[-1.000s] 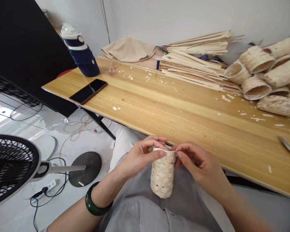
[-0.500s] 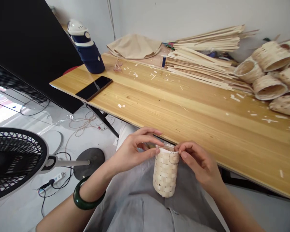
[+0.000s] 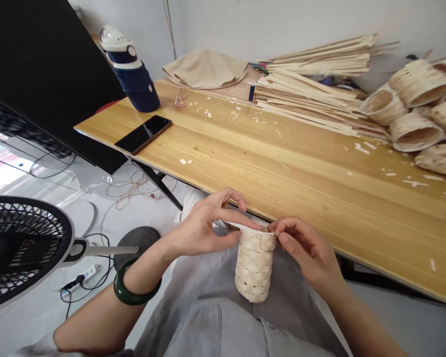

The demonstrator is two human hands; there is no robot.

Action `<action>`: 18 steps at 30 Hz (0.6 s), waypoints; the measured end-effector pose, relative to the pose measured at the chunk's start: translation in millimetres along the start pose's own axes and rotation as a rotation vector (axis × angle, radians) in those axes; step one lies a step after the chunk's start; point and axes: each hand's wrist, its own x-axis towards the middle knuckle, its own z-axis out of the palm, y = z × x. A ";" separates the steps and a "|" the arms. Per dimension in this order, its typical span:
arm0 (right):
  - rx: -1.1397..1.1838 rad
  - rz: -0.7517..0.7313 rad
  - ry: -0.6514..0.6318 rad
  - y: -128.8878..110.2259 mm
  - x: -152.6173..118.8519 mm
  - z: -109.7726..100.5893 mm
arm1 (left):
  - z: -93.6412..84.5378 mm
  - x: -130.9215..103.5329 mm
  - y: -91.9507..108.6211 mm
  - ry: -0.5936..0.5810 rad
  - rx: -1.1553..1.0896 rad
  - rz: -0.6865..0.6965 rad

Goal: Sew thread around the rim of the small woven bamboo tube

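A small cylindrical basket woven from pale wood strips stands upright over my lap, just off the table edge. Dark stitches run along its rim, and a thin dark thread loops down its upper side. At the rim's right side, my right hand has thumb and fingertips pinched together; any needle there is too small to see. My left hand is at the left of the rim with fingers apart. Its index finger lies along a white strip at the rim, the thumb beneath, the other fingers raised.
On the wooden table are a phone, a blue bottle, a thread spool, wood strips, bark cylinders and scraps. A fan stands at left; cords lie on the floor.
My left index finger has slid right along the rim, and the other fingers have lifted and curled. My right hand and the basket are almost unmoved.
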 end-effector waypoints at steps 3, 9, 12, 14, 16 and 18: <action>0.001 -0.003 0.000 0.0 0.0 -0.2 | 0.7 -0.5 -2.0 0.003 0.108 0.027; 0.017 0.001 0.010 1.6 -1.5 -0.5 | 0.7 -0.6 -5.4 0.022 0.094 0.084; 0.024 -0.007 0.016 4.3 -2.9 -0.3 | 0.9 0.3 -5.1 0.025 0.063 0.090; 0.027 -0.007 0.014 5.6 -3.4 0.2 | 1.6 0.8 -5.0 0.020 0.034 0.093; 0.031 -0.003 0.013 6.0 -3.6 0.8 | 2.5 1.0 -5.6 0.019 0.005 0.097; 0.034 0.003 0.014 5.6 -3.7 1.1 | 3.2 0.9 -7.0 0.020 -0.012 0.104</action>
